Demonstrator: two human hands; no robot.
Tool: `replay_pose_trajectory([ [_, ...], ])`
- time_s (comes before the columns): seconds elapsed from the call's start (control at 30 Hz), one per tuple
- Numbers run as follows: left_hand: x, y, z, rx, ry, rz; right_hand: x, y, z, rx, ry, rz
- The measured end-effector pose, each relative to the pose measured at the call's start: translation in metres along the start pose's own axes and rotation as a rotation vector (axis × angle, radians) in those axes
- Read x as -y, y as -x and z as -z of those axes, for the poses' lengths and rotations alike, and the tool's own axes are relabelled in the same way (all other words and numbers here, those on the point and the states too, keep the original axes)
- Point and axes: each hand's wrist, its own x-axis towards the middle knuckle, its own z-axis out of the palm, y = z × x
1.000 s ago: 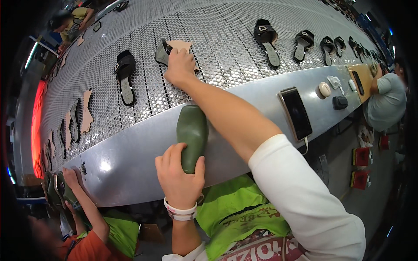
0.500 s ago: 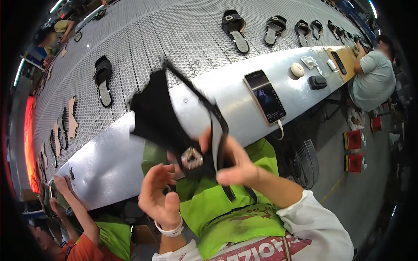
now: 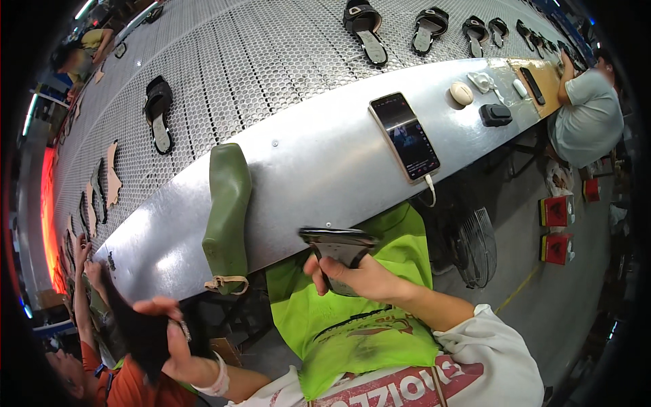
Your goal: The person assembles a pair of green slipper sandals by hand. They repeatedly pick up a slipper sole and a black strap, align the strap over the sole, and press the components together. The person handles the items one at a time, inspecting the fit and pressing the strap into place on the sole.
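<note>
My left hand (image 3: 178,346) is out at the lower left, its fingers closed on a black shoe upper (image 3: 139,325) that is smeared by motion. In front of my green apron, my right hand (image 3: 356,277) grips a grey insole (image 3: 344,254) with a black edge, tilted so that it shows partly edge-on. A green shoe last (image 3: 227,210) lies on the metal table ledge (image 3: 298,176) between the two hands, with a tan cord loop (image 3: 227,283) at its near end. Neither hand touches the last.
A charging phone (image 3: 405,139) lies on the ledge, near a round cream case (image 3: 462,93) and a small black box (image 3: 496,115). Beyond runs a meshed conveyor (image 3: 271,74) carrying black sandals (image 3: 159,114). Co-workers sit left and right (image 3: 586,115). A fan (image 3: 478,247) stands at my right.
The black upper has moved from in front of me to the lower left, now in my left hand, which was open. The insole stays in my right hand, turned flatter. The last is uncovered.
</note>
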Motion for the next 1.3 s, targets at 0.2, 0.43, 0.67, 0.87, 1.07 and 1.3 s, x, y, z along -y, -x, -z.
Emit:
replay_pose_trajectory([
  [0.2,0.041,-0.033,-0.04,0.447,-0.87,-0.065,-0.012,-0.007,-0.011,-0.123,0.2,0.103],
  [0.43,0.051,-0.014,-0.039,0.291,-0.422,0.301,-0.009,-0.013,-0.019,-0.157,-0.065,0.095],
  [0.67,0.012,0.064,-0.061,0.555,-0.359,0.165,-0.018,-0.016,-0.038,-0.295,-0.22,0.101],
  [0.87,0.065,0.088,-0.022,0.471,0.235,0.668,-0.038,0.022,-0.028,-0.144,-0.345,-0.219],
  [1.07,0.09,0.11,-0.046,0.156,0.376,0.867,-0.08,0.024,-0.019,0.017,-0.491,-0.453],
  [1.3,0.095,0.119,-0.046,0.065,0.426,1.046,-0.089,0.022,-0.017,0.004,-0.511,-0.477],
])
